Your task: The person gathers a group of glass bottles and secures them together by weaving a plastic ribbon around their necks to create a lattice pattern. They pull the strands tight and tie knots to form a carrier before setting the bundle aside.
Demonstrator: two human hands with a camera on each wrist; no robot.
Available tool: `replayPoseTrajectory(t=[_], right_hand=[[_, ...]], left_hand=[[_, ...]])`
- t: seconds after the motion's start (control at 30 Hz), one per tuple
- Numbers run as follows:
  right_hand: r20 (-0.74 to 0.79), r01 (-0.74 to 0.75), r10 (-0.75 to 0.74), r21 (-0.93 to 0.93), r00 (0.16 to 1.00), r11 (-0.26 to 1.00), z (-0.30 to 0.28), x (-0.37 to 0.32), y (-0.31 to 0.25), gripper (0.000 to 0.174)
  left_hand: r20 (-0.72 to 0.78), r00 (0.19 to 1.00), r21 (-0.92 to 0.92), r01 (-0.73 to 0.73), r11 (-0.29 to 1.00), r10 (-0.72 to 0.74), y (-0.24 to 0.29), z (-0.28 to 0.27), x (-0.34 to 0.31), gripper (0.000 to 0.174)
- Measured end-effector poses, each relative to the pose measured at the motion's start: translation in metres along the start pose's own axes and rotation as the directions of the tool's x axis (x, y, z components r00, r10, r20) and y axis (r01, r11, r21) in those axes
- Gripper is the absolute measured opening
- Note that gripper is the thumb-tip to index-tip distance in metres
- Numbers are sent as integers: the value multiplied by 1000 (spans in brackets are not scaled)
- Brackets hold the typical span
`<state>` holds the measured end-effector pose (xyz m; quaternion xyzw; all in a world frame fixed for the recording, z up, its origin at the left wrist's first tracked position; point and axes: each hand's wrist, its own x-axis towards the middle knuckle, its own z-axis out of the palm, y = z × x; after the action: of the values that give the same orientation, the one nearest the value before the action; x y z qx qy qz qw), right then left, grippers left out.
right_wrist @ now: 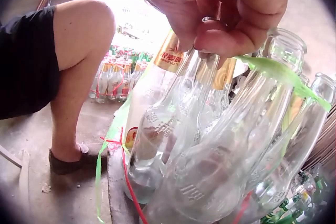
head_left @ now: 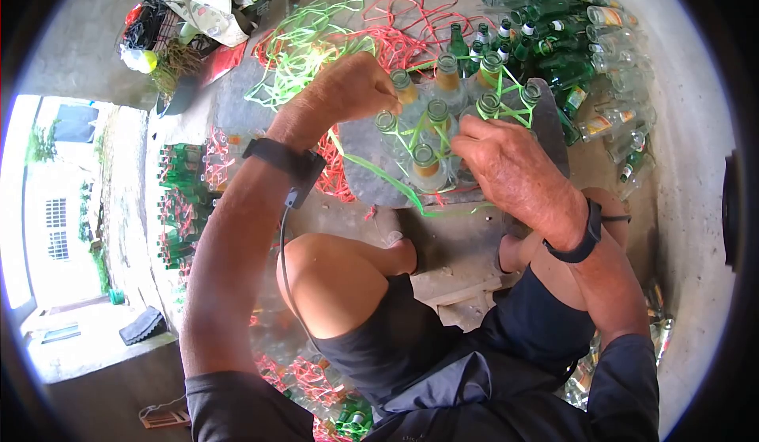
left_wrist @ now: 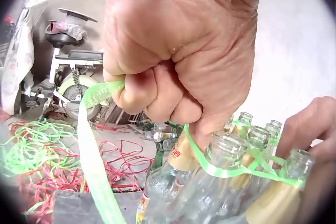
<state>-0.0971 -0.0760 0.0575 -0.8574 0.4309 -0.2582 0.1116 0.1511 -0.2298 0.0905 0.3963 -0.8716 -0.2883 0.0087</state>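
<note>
While left hand [head_left: 348,90] grips green strap [left_wrist: 93,150] and right hand [head_left: 514,165] pinches bottle neck [right_wrist: 203,69], strap already loops round other necks [head_left: 437,112]; loose tail [head_left: 381,173] seems left to fasten.

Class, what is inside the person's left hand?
The left hand grips green strap: one length hangs out, another runs round bottle necks. The stretch inside the closed hand is covered.

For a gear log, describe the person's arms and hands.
Both the left hand and right hand are ungloved. Each arm has a dark short sleeve and black wristband. The left wristband carries a small dark box with a thin grey cable running from it.
</note>
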Motion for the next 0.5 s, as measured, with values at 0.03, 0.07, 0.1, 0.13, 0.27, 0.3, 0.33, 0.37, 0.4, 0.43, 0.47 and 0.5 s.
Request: replayPoseTrajectory(t=[0.03,0.07,0.1,0.13,0.27,0.3,0.33,0.37,0.4,0.43,0.47,0.5], right_hand=[[-2,2,-2,-3,1000,1000,0,0,0,7],[-4,1,-1,-3,1000,1000,-1,0,0,7],[-4,1,-1,9,1000,1000,-1,0,0,6],[-5,1,-1,21,1000,1000,-2,0,0,6],[-22,5,-4,41,1000,999,-1,-1,2,6],[-27,13,-12,46,1000,999,-2,-2,2,7],[-32,22,-21,52,999,998,-2,-2,2,8],[-35,19,-17,52,999,998,-1,-3,2,8],[-35,16,-14,43,999,999,0,-3,3,9],[-35,14,-13,34,999,999,1,-4,3,10],[-37,14,-13,32,999,999,1,-4,3,10],[-20,13,-13,17,1000,1000,0,-5,4,13]], left_hand=[[1,1000,3,-1,1000,1,-1,1,0,19],[-19,1000,12,2,1000,-1,-1,2,0,19],[-39,999,21,5,1000,-4,1,2,-1,18],[-39,999,23,4,1000,-3,3,1,-2,18],[-109,993,54,44,998,-38,2,4,-9,19],[-142,990,37,27,999,-21,2,6,-10,20],[-138,990,38,24,999,-18,3,9,-12,20],[-191,979,-18,72,997,-74,4,12,-15,22],[-242,962,-76,115,990,-130,5,15,-18,23],[-242,962,-72,112,991,-126,6,17,-21,23],[-286,945,-83,143,986,-161,6,20,-25,23],[-330,924,-96,172,980,-194,4,24,-26,23]])
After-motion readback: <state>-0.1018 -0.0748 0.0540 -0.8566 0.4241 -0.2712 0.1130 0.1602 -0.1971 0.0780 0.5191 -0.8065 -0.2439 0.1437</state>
